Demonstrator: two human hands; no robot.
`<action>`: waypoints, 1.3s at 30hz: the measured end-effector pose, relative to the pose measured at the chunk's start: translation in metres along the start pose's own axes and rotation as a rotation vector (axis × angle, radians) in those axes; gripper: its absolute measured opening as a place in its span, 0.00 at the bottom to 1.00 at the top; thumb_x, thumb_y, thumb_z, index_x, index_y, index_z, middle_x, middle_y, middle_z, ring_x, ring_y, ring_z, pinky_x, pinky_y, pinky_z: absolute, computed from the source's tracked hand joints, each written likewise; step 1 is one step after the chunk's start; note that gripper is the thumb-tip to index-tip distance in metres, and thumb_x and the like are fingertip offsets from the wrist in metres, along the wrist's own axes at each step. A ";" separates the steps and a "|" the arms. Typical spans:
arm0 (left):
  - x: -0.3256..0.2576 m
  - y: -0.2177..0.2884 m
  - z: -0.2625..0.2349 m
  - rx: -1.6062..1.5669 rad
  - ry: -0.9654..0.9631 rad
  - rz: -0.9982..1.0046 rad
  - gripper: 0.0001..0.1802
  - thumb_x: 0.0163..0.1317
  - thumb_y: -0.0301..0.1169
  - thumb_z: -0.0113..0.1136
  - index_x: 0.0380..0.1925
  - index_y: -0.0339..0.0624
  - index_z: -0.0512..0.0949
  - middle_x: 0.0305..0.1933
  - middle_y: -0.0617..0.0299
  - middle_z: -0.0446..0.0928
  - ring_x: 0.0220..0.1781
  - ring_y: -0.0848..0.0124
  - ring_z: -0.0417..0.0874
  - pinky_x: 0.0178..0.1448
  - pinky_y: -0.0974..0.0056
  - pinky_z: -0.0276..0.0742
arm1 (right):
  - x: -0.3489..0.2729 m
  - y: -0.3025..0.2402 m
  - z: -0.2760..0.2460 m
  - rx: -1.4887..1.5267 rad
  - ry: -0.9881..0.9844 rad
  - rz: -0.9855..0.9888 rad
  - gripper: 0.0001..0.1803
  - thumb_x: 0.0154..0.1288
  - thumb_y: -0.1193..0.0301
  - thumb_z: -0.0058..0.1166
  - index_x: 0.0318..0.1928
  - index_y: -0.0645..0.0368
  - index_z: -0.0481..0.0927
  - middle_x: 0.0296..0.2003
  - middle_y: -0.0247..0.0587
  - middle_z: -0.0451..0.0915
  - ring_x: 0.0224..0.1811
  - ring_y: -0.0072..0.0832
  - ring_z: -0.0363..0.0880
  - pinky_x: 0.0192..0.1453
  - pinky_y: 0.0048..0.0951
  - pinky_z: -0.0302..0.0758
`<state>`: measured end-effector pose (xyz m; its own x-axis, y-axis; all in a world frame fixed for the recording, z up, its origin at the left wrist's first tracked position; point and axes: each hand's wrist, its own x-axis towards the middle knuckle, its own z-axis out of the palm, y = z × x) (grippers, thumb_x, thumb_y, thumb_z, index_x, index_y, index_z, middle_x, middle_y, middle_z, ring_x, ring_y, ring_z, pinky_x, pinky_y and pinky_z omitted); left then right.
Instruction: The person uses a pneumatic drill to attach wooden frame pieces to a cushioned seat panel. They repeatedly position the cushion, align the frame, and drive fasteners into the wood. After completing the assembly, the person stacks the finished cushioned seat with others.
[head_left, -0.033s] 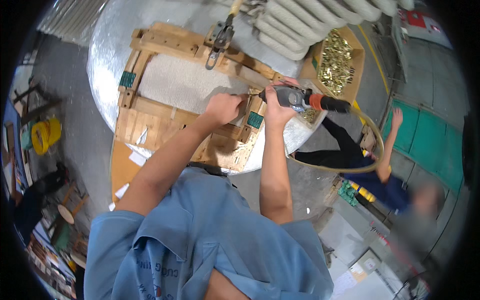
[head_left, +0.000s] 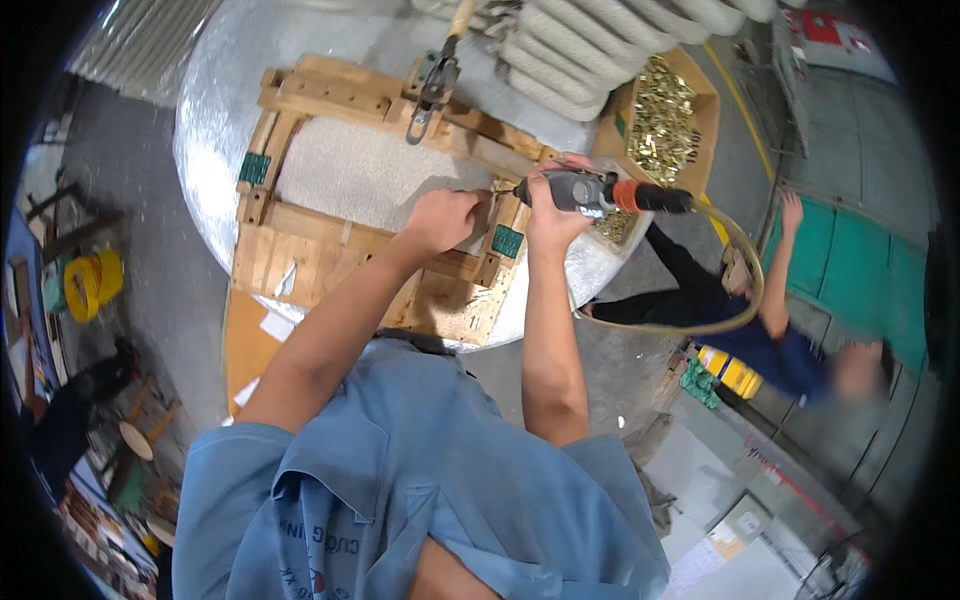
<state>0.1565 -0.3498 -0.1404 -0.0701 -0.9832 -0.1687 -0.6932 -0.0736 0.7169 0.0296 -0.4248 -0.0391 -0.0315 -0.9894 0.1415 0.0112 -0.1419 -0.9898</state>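
Note:
My right hand (head_left: 552, 212) is wrapped round the body of an air-powered screwdriver (head_left: 580, 192), held level with its bit pointing left. Across from it, my left hand (head_left: 443, 218) is closed, fingertips together right by the bit's tip; whatever they pinch is too small to make out. Both hands are over the right end of a wooden frame (head_left: 335, 88), which surrounds a beige fuzzy panel (head_left: 365, 165). A metal toggle clamp (head_left: 433, 95) reaches over the frame's far side. Green pads (head_left: 507, 241) sit on the frame's two end bars.
The round table (head_left: 205, 150) is wrapped in shiny film. A carton (head_left: 708, 115) of small brass-coloured metal parts (head_left: 662, 120) stands at the far right, near ribbed beige pieces (head_left: 575, 60). An air hose (head_left: 755, 270) loops right, towards another person (head_left: 760, 345).
The view has shifted slightly. The other person at the right has changed posture a little, the raised arm more upright. My hands and the screwdriver keep nearly the same place at the frame.

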 end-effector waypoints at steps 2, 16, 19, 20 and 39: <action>-0.003 -0.007 -0.006 -0.216 0.051 0.001 0.23 0.72 0.39 0.54 0.65 0.53 0.78 0.37 0.43 0.87 0.42 0.49 0.89 0.47 0.48 0.85 | -0.007 -0.017 -0.002 -0.015 0.086 -0.054 0.29 0.55 0.85 0.68 0.57 0.62 0.72 0.41 0.40 0.80 0.43 0.24 0.81 0.50 0.28 0.79; -0.098 0.016 -0.059 -1.901 -0.281 -0.419 0.39 0.82 0.58 0.35 0.71 0.34 0.68 0.63 0.45 0.80 0.62 0.55 0.84 0.69 0.52 0.80 | -0.135 -0.123 0.007 0.316 0.197 -0.213 0.28 0.56 0.82 0.59 0.57 0.55 0.69 0.38 0.43 0.78 0.43 0.36 0.81 0.53 0.48 0.83; -0.112 0.024 -0.073 -1.900 -0.358 -0.399 0.39 0.82 0.59 0.36 0.72 0.34 0.68 0.64 0.44 0.79 0.61 0.56 0.84 0.68 0.53 0.81 | -0.151 -0.136 0.020 0.326 0.245 -0.151 0.28 0.56 0.82 0.59 0.58 0.54 0.69 0.38 0.42 0.77 0.42 0.36 0.81 0.53 0.48 0.83; -0.116 0.023 -0.078 -1.879 -0.388 -0.382 0.40 0.82 0.59 0.36 0.72 0.34 0.68 0.65 0.44 0.79 0.60 0.57 0.85 0.68 0.54 0.81 | -0.156 -0.138 0.023 0.331 0.265 -0.156 0.28 0.56 0.82 0.59 0.58 0.54 0.69 0.39 0.42 0.77 0.42 0.36 0.81 0.53 0.48 0.83; -0.168 -0.057 -0.141 -1.819 -0.466 -0.491 0.14 0.78 0.34 0.58 0.52 0.33 0.83 0.36 0.58 0.88 0.34 0.70 0.92 0.38 0.69 0.92 | -0.211 -0.172 0.104 0.416 0.436 -0.239 0.30 0.55 0.79 0.62 0.58 0.53 0.68 0.38 0.43 0.76 0.41 0.38 0.80 0.51 0.49 0.84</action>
<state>0.3086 -0.2045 -0.0576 -0.4998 -0.7340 -0.4599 0.7256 -0.6448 0.2404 0.1384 -0.1951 0.1027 -0.4833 -0.8387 0.2509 0.3375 -0.4429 -0.8306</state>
